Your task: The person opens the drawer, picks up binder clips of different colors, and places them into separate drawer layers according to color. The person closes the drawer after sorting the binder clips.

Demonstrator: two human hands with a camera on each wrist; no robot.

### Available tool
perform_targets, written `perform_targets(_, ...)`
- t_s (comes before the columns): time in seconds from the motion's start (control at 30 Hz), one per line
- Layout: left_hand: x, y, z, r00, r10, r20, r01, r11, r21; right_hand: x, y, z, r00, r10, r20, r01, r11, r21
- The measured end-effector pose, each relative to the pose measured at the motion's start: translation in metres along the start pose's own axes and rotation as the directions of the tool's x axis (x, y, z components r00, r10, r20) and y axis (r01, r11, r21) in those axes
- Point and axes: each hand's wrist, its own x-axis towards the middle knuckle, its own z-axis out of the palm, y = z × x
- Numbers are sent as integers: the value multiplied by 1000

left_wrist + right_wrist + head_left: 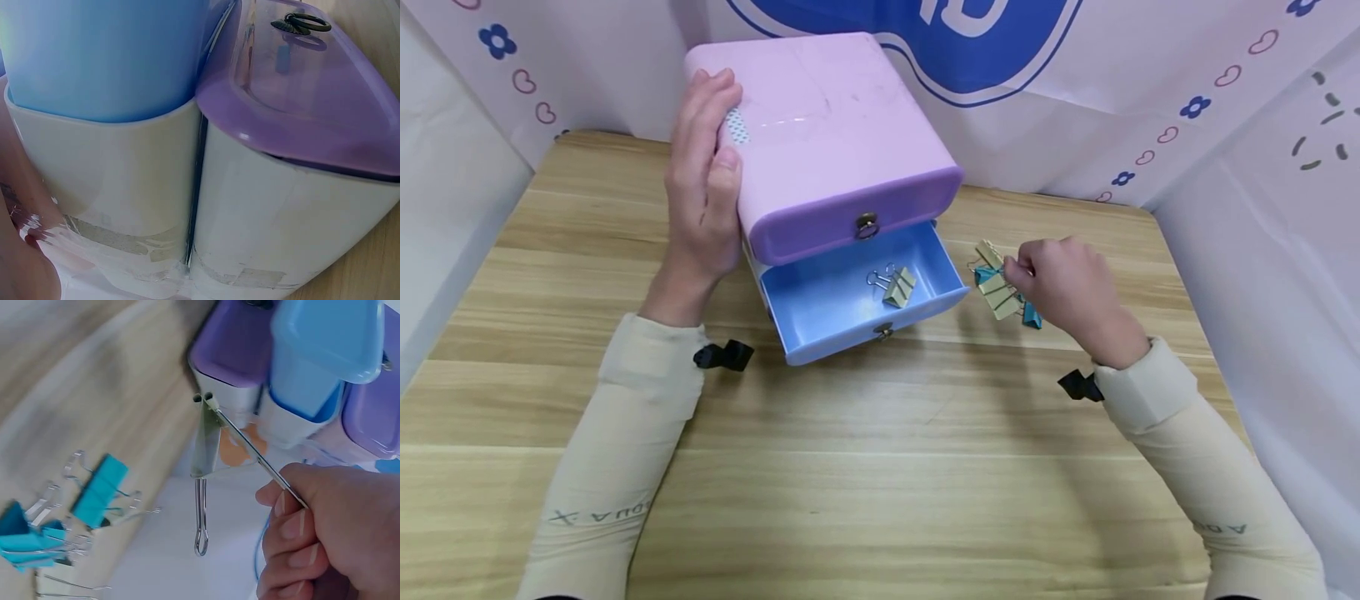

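Observation:
My left hand (700,179) lies along the top left edge of a pink-topped drawer box (835,117), its fingers on the top. In the right wrist view, my right hand (312,531) pinches a pale yellow binder clip (207,440) by one wire handle, and the clip hangs above the table. The box's blue drawer (820,325) is pulled out, and a pale yellow binder clip (898,287) lies inside it. Teal binder clips (100,490) lie on the table close to my right hand. The left fingers are mostly hidden in the left wrist view.
Above the blue drawer, a purple drawer (857,217) with a ring pull sits closed. The box stands on a wood-grain table (865,500) near its back edge. A printed white cloth (1037,142) hangs behind it, with pale sheets at both sides.

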Motion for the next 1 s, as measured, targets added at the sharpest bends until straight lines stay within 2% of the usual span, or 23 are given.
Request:
perform_targets(0.1,0,2,1,1000,-23,8,23,1000,-1,3,-1,-10,1000,0,-21,0,1000,-13)
perform_targets(0.3,2,4,3,1000,-8,15,8,1000,1,11,-7,-34,995,17,-95,-17,1000,4)
perform_targets(0.47,3,3,4,1000,4,14,-4,1000,-2,18,-15,-49,985,-8,-174,14,999,33)
perform_targets(0.73,4,4,5,1000,-1,22,1,1000,-5,27,-41,-66,985,6,-174,11,995,102)
perform_targets(1.0,0,4,4,1000,5,-19,-5,1000,-13,34,-65,-65,988,-20,-155,46,985,164)
